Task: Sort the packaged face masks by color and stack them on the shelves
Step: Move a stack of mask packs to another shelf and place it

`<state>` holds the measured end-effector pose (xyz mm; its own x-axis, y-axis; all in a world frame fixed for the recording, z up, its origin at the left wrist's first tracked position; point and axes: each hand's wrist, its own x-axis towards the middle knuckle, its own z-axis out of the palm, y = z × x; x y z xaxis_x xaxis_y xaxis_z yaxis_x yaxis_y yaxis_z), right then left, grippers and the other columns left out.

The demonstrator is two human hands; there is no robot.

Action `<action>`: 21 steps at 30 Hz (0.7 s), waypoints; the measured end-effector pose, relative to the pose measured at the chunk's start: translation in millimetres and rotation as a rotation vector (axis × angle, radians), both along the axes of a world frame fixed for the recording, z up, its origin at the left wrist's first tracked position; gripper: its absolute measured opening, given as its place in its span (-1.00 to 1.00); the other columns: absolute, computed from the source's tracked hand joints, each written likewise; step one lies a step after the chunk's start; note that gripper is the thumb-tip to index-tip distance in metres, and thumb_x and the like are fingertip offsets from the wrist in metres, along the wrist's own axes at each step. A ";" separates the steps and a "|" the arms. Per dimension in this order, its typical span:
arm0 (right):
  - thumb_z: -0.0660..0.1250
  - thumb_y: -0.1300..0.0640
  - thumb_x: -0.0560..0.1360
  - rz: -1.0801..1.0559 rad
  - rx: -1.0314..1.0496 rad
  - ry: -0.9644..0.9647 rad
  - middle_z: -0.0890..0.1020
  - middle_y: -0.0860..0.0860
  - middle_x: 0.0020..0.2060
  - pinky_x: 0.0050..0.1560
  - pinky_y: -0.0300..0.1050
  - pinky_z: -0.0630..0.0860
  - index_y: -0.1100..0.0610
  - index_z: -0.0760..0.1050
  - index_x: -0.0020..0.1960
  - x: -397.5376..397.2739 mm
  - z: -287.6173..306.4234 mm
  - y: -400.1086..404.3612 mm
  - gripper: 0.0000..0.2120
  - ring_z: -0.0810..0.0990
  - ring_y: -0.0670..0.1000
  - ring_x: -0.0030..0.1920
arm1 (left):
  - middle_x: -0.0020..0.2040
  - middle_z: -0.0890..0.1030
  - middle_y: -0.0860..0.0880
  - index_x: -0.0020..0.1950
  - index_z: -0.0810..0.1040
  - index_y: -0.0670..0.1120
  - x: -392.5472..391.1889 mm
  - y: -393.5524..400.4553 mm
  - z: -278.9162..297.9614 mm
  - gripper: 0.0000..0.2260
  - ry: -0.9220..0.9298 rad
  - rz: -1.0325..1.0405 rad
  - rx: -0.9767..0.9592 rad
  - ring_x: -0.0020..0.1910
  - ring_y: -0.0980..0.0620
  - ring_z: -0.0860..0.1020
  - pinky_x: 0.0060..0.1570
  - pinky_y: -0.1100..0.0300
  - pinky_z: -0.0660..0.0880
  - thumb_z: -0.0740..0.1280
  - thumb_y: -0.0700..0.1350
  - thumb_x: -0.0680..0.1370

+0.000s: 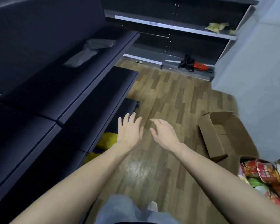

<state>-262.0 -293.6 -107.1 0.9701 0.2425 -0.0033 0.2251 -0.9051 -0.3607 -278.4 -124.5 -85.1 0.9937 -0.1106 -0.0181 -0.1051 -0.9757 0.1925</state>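
Seen from the head camera, looking down: the left hand [129,130] has its fingers spread wide and straight, holding nothing, stretched out over the wood-pattern floor [165,94] just beside the end of the dark shelving [81,88]. The right hand [164,133], just beside it at 3 o'clock, has its fingers loosely curled and its thumb apart, also holding nothing. The two hands are near each other but do not touch. Both bare forearms run back toward 6 o'clock, where light trousers and the toe of a shoe [153,206] show.

The dark shelving fills the left side, from 7 to 11 o'clock. On one of its upper shelves, at about 10 o'clock, lie grey packaged face masks [102,43], with another blurred flat grey pack [78,59] just below them. Yellow packs [107,140] show on the lowest shelf, just left of the left wrist.

At 3 to 4 o'clock an open cardboard box [217,135] lies on the floor. At 5 o'clock is a pile of red snack packets [263,172]. At 1 o'clock stands a second shelf unit [176,26], bearing a yellowish pack [217,27], with a red and black item [196,65] at its foot.
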 end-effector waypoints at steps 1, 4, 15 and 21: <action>0.20 0.02 0.63 0.004 0.005 -0.006 0.51 0.04 0.35 0.41 0.00 0.31 0.09 0.36 0.48 20.0 3.1 -1.5 -0.56 0.44 0.09 0.37 | 0.59 0.17 -0.06 0.54 0.28 0.05 16.5 -3.6 -0.3 -0.57 -0.009 0.018 0.002 0.58 -0.13 0.07 0.52 -0.18 -0.03 0.08 0.09 0.67; 0.22 0.03 0.62 0.061 -0.021 -0.007 0.51 0.05 0.35 0.41 0.00 0.33 0.10 0.36 0.47 80.9 8.0 -1.9 -0.56 0.45 0.08 0.36 | 0.62 0.10 -0.07 0.56 0.23 0.05 72.9 -11.4 -0.9 -0.55 -0.007 0.055 0.009 0.59 -0.14 0.03 0.52 -0.20 -0.04 0.04 0.12 0.67; 0.24 0.06 0.61 0.197 -0.031 -0.091 0.47 0.05 0.39 0.44 -0.10 0.26 0.12 0.37 0.48 351.9 30.6 40.0 -0.55 0.39 0.05 0.41 | 0.63 -0.09 -0.11 0.60 0.13 0.01 338.0 19.9 10.9 -0.51 -0.100 0.147 0.011 0.60 -0.15 -0.10 0.53 -0.17 -0.05 0.04 0.10 0.68; 0.21 0.04 0.63 0.295 0.026 -0.127 0.41 0.07 0.45 0.49 -0.08 0.21 0.11 0.33 0.52 467.5 48.7 85.6 -0.53 0.31 0.06 0.48 | 0.63 -0.06 -0.11 0.61 0.08 0.01 439.3 62.6 22.3 -0.49 -0.119 0.261 0.027 0.59 -0.16 -0.06 0.52 -0.18 -0.02 0.04 0.10 0.68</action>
